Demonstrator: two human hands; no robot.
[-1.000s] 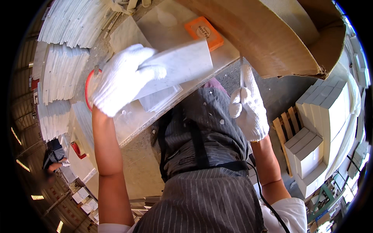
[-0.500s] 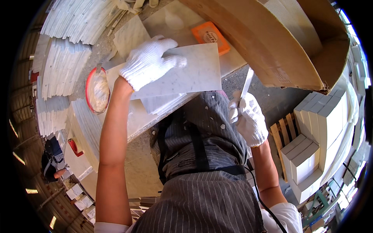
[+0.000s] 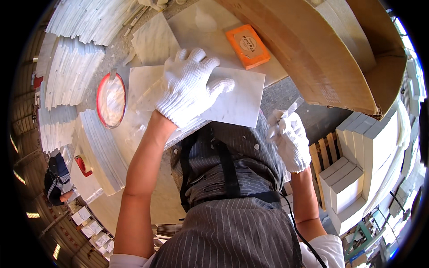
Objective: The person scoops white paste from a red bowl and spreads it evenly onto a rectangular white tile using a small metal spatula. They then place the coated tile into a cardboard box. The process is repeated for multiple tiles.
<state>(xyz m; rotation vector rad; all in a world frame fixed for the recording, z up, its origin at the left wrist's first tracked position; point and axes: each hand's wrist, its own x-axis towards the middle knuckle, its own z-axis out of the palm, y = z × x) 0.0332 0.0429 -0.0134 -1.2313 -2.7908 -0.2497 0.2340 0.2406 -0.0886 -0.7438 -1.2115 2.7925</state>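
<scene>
As 1 white tile [image 3: 243, 96] juts past the near edge of the table [image 3: 205, 29], the worker's gloved left hand [image 3: 190, 89] rests spread on its face, fingers apart. The gloved right hand [image 3: 290, 140], off to the side, is clamped on a thin flat tool [image 3: 293, 107]. An orange pad [image 3: 248, 46] and cardboard box [image 3: 313, 49] sit beyond. Steady palm weight over the supported part would likely keep the tile from tipping.

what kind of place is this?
Probably a stone or tile workshop or warehouse: stacks of thin pale slabs at left, box-like white blocks piled by a wooden pallet, and the gloved left hand on a marbled slab.
</scene>
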